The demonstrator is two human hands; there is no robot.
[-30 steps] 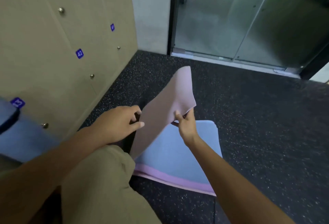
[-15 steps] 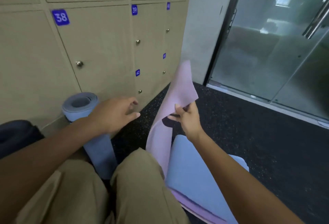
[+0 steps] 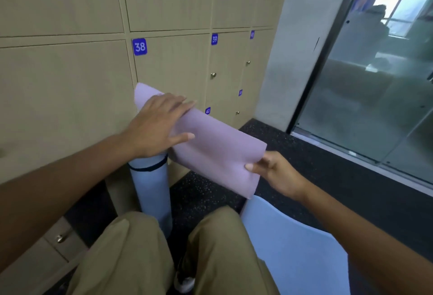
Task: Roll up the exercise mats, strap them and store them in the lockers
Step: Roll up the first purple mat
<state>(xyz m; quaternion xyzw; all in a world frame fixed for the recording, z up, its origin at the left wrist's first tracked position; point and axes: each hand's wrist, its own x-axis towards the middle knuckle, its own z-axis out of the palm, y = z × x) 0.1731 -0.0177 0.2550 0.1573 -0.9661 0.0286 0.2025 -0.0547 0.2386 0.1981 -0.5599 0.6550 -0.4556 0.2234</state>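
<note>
Left hand (image 3: 156, 126): flat, fingers straight, pressing on the lilac mat (image 3: 210, 147).
Right hand (image 3: 273, 173): fingers pinching the mat's corner.
Behind: strapped blue roll (image 3: 152, 191) standing against lockers (image 3: 178, 65).

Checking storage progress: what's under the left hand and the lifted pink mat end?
Below the left hand and pink mat stands a rolled blue mat with a dark strap, upright beside the lockers. Its top is covered.

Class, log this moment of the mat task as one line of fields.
step: rolling start | left hand: flat on pink mat end | right hand: pinches mat corner | rolled blue mat: strapped, upright by lockers
</note>
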